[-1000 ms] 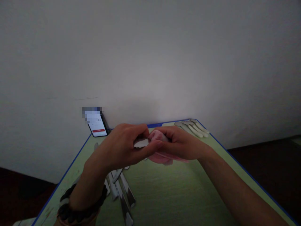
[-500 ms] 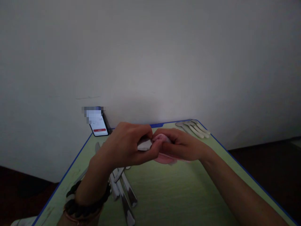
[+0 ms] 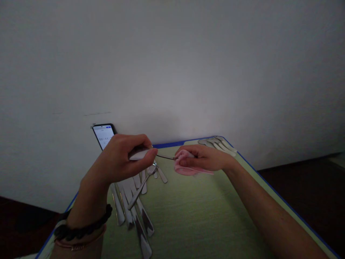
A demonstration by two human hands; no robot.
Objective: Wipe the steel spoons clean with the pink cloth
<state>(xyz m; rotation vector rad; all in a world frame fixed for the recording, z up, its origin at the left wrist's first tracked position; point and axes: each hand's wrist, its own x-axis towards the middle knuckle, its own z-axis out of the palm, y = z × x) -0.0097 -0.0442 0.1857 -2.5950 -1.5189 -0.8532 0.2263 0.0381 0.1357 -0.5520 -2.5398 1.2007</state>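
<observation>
My left hand is closed around the white handle of a piece of cutlery, with the thumb along its end. A thin metal neck runs from it to the right, into a pink cloth. My right hand pinches that cloth round the utensil's far end, so its head is hidden and I cannot tell which kind it is. Both hands hover above the table. Under and beside my left hand lie several metal knives and other pieces of cutlery, a spoon across them.
A lit phone leans against the wall behind my left hand, partly covered by it. Several white-handled pieces of cutlery lie at the table's back right corner. The green table has a blue edge and meets a plain wall.
My left hand has moved left, away from my right hand, so the utensil's metal neck now shows between them. The cloth stays in my right hand. The view has shifted slightly.
</observation>
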